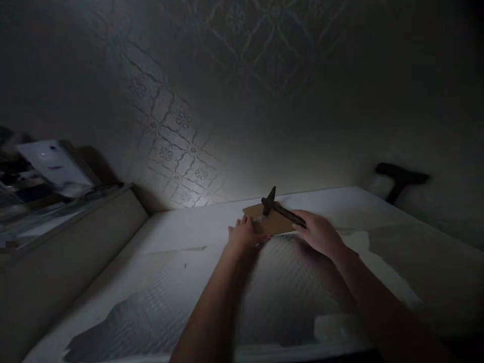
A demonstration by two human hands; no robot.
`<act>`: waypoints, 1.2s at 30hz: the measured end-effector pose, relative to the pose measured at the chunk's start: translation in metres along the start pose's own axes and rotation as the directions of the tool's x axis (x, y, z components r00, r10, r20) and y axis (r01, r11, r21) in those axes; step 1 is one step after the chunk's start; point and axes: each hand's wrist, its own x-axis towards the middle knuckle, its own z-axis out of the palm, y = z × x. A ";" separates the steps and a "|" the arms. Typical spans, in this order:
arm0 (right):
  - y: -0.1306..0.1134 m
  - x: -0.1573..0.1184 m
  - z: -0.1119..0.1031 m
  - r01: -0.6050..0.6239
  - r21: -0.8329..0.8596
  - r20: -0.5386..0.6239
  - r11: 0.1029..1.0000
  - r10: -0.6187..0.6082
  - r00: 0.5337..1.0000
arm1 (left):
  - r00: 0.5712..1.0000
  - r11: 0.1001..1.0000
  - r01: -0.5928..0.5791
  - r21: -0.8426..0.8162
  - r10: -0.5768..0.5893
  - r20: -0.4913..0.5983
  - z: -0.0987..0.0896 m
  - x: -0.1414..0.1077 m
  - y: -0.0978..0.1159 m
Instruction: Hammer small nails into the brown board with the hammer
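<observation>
My right hand [319, 232] is closed round the handle end of a small dark hammer [283, 210]. The hammer's head, with one pointed end, lies over a brown cardboard piece [278, 224]. My left hand [242, 232] grips the near left side of the cardboard, its thumb along the near edge and its fingers at the left. A row of small pale marks [260, 219], too blurred to make out, shows on the cardboard beside my left fingers. Below my wrists, a grey textured sheet [287, 287] with torn-looking edges spreads over the white table [174, 229].
On the left, a raised ledge [86, 237] carries a white box [55, 166] and blurred clutter. A patterned wall [242, 111] rises behind the table. The dark T-shaped top [401, 176] of some object stands beyond the right edge. The room is dim.
</observation>
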 end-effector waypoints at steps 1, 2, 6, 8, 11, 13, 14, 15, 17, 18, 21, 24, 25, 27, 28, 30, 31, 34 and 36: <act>0.000 0.000 0.000 -0.003 0.003 0.000 1.000 0.003 1.000 | 1.000 1.000 0.000 -0.004 0.000 0.003 0.000 0.000 0.000; -0.001 0.000 0.000 -0.007 0.005 -0.003 1.000 0.007 1.000 | 1.000 1.000 -0.003 -0.007 0.003 0.005 0.000 0.000 0.000; 0.000 0.000 0.000 0.002 -0.003 -0.020 1.000 -0.002 1.000 | 1.000 1.000 -0.001 0.001 0.001 0.015 0.001 0.001 0.000; 0.001 0.001 0.000 0.018 -0.008 -0.014 1.000 -0.018 1.000 | 1.000 1.000 0.001 -0.006 -0.001 0.010 0.001 0.001 0.000; 0.001 0.000 0.000 0.005 -0.002 -0.009 1.000 -0.005 1.000 | 1.000 1.000 -0.001 -0.023 0.001 0.005 0.001 0.001 0.000; 0.001 0.000 0.000 0.001 0.012 0.000 1.000 -0.001 1.000 | 1.000 1.000 -0.005 -0.023 0.005 0.004 0.001 0.001 -0.001; 0.001 0.000 0.000 0.000 0.014 0.005 1.000 0.000 1.000 | 1.000 1.000 -0.006 -0.022 0.006 0.005 0.001 0.001 -0.001; 0.001 0.000 0.000 0.002 0.013 0.008 1.000 -0.002 1.000 | 1.000 1.000 -0.009 -0.021 0.009 0.006 0.001 0.001 -0.001; 0.001 0.000 0.000 0.005 0.010 0.003 1.000 -0.005 1.000 | 1.000 1.000 -0.009 -0.015 0.009 0.006 0.001 0.002 -0.001; 0.001 0.000 0.000 0.000 0.006 -0.002 1.000 0.000 1.000 | 1.000 1.000 -0.008 -0.013 0.008 0.007 0.001 0.001 -0.001; 0.002 0.000 0.000 -0.002 0.000 0.002 1.000 0.002 1.000 | 1.000 1.000 0.000 -0.012 0.000 0.008 0.000 0.001 0.000; 0.003 0.001 0.001 0.005 -0.004 0.001 1.000 -0.005 1.000 | 1.000 1.000 0.003 -0.005 -0.003 0.006 0.001 0.001 0.000; 0.003 0.000 0.001 0.009 -0.003 -0.002 1.000 -0.009 1.000 | 1.000 1.000 0.003 -0.001 -0.003 0.002 0.001 0.001 0.000; 0.002 0.000 0.001 0.007 -0.002 -0.008 1.000 -0.007 1.000 | 1.000 1.000 -0.003 0.000 0.003 0.002 0.002 0.001 -0.001; 0.002 0.000 0.001 0.007 -0.003 -0.009 1.000 -0.007 1.000 | 1.000 1.000 -0.007 -0.003 0.007 0.002 0.002 0.002 -0.001; 0.002 0.000 0.001 0.014 0.002 -0.012 1.000 -0.014 1.000 | 1.000 1.000 -0.007 -0.005 0.007 0.004 0.002 0.002 -0.001; 0.002 0.000 0.001 0.016 0.007 -0.015 1.000 -0.016 1.000 | 1.000 1.000 -0.004 -0.006 0.004 0.006 0.002 0.002 -0.001; 0.002 0.000 0.001 0.023 0.018 -0.011 1.000 -0.023 1.000 | 1.000 1.000 -0.002 -0.012 0.002 0.005 0.001 0.002 -0.001; 0.002 0.000 0.000 0.016 0.020 0.001 1.000 -0.017 1.000 | 1.000 1.000 -0.007 -0.015 0.007 -0.001 0.001 0.002 -0.001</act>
